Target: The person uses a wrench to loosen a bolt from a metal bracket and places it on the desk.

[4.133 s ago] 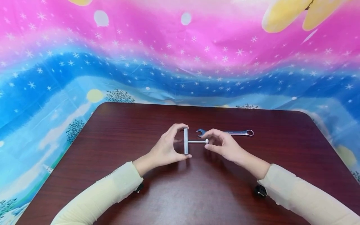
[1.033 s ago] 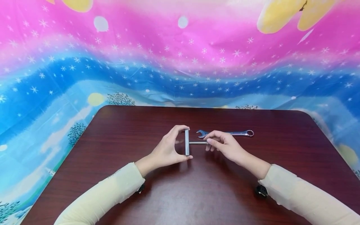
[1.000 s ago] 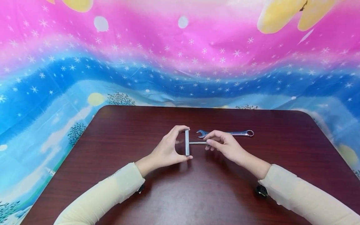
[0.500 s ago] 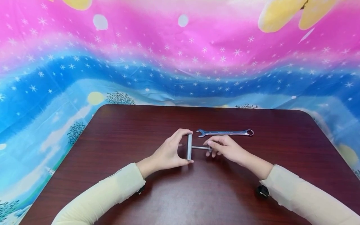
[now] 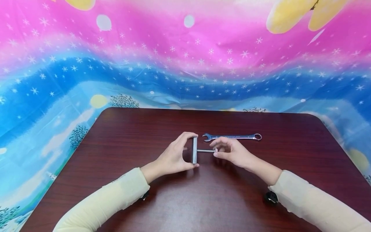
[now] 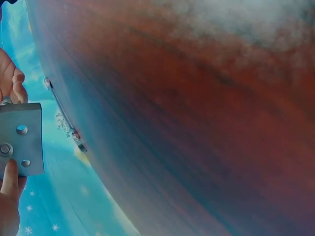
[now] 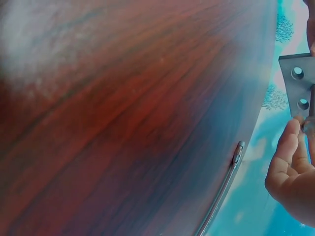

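In the head view my left hand [image 5: 173, 158] holds a grey metal plate [image 5: 195, 150] on edge, thumb at its near edge and fingers at its far edge. A long bolt [image 5: 205, 150] sticks out of the plate's right side. The fingertips and thumb of my right hand [image 5: 233, 153] pinch the bolt's head end. Holes show in the plate [image 6: 30, 142] in the left wrist view, where a ringed metal end [image 6: 5, 149] of the bolt sits and a left fingertip touches beside it. Whether that ring is a nut or a washer I cannot tell.
A chrome combination wrench [image 5: 243, 137] lies on the dark wooden table [image 5: 185, 199], just beyond my right hand. The table's back edge meets a colourful patterned cloth [image 5: 174, 48].
Since half a second ago my right thumb has rolled toward me round the bolt head, and the bolt lies straighter. Over four seconds both hands and the plate shifted slightly nearer. The wrench stays put.
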Tool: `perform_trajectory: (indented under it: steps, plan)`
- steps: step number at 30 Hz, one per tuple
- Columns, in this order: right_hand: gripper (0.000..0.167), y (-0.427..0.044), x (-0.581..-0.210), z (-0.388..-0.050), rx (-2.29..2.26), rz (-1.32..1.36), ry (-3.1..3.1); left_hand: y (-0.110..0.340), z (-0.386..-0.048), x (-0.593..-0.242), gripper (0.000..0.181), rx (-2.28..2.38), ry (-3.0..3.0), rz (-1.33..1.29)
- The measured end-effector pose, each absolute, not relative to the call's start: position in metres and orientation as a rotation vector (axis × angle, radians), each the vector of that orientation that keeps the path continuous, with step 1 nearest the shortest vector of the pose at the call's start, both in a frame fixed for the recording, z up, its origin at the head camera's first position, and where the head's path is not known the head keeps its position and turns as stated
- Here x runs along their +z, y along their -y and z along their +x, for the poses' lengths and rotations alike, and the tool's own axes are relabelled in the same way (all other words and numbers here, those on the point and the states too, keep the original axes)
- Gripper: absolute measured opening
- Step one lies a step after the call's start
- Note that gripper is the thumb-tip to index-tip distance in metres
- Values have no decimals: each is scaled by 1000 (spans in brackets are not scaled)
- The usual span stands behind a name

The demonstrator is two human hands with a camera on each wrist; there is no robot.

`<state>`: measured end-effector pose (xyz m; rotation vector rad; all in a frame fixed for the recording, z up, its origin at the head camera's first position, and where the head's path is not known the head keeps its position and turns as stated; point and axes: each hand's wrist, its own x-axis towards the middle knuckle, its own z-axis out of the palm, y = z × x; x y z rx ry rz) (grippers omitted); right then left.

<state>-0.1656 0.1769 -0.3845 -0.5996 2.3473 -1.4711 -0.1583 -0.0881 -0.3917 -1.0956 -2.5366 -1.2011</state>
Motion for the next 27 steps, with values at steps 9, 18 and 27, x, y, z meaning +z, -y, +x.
perform_trajectory:
  steps: [9, 18, 27]
  plan:
    - [27, -179, -384, -165, -1486, -565, -2265, 89, -158, -390, 89, -1216, 2517, -1109]
    - [30, -175, -383, -163, -1539, -589, -2380, 90, -157, -390, 89, -1236, 2500, -1083]
    - [25, -176, -383, -163, -1528, -560, -2299, 91, -156, -390, 89, -1230, 2505, -1058]
